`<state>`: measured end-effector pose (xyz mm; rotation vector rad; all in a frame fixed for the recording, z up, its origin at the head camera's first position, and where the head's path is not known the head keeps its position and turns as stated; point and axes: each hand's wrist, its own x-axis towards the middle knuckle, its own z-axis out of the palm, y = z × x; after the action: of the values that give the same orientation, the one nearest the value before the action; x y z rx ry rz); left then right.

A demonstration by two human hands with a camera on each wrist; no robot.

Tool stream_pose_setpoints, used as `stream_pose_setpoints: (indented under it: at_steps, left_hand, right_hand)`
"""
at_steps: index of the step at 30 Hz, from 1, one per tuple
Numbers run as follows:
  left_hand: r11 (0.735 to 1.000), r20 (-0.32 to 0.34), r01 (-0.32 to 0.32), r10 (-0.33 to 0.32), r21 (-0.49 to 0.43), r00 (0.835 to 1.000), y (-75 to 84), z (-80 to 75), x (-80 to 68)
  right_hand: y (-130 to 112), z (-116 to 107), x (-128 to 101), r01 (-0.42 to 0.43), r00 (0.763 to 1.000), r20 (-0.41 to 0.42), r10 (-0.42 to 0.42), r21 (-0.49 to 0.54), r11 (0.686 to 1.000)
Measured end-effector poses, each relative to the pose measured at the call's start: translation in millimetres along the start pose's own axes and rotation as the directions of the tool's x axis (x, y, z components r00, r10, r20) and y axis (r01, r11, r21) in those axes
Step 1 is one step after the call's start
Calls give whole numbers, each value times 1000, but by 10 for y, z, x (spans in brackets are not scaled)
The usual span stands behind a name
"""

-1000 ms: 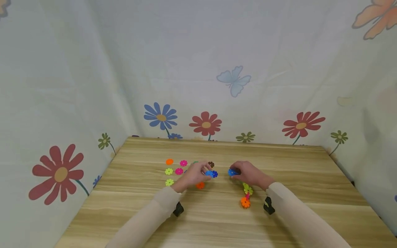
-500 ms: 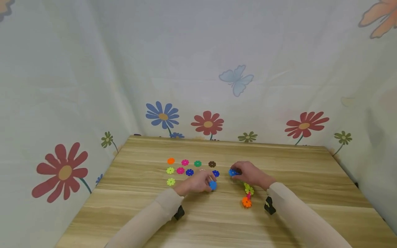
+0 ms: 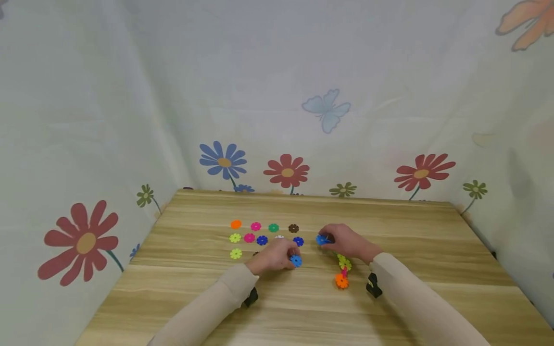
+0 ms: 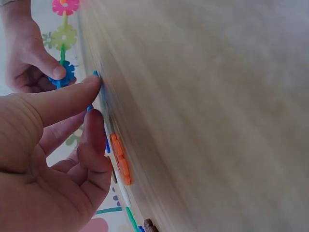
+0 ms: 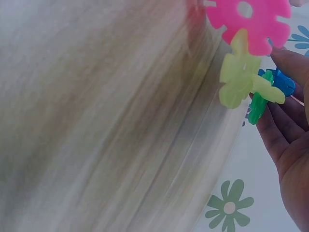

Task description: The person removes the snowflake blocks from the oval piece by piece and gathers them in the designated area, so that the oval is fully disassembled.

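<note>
Head view: left hand point(image 3: 277, 257) has dropped toward frame centre, fingers pinching a light-blue snowflake disc point(image 3: 296, 261) on the wooden table point(image 3: 411, 226); loose discs point(image 3: 255, 233) now uncovered behind it. Right hand point(image 3: 344, 241) grips the disc chain point(image 3: 342, 271) by its blue end.

Left wrist: thumb and fingers point(image 4: 72, 99) narrow on the disc's edge.

Right wrist: pink, yellow-green, green and blue discs linked, fingers point(image 5: 289, 130) curled beneath.

Table point(image 3: 389, 221): light wood grain, striped. Backdrop cloth point(image 3: 130, 96): pale w/ red, blue, olive flowers & lt-blue butterfly print. Loose discs point(image 3: 255, 233) were orange, pink, green, brown, yellow-green, dk blue. Disc point(image 3: 296, 260) at left hand point(image 3: 274, 256): blue. Chain point(image 3: 343, 271) at right hand point(image 3: 346, 241): blue, yellow-green, pink, orange. Sleeves point(image 3: 207, 307) beige.
</note>
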<state>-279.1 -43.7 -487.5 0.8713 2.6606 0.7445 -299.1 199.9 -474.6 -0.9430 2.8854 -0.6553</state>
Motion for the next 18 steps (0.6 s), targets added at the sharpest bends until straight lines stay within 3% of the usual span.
stream_pose_setpoints:
  at_steps: [10,18]
  left_hand:
    - [999,-9,32,-31,34,999,-5,-35,21]
    - [992,-77,79,-87,-98,993,34,-41,60]
  right_hand:
    - [-2,-16,-21,13,1000,-7,-13,-6,1000]
    - [-11,8,-26,13,1000,-4,-13,0,1000]
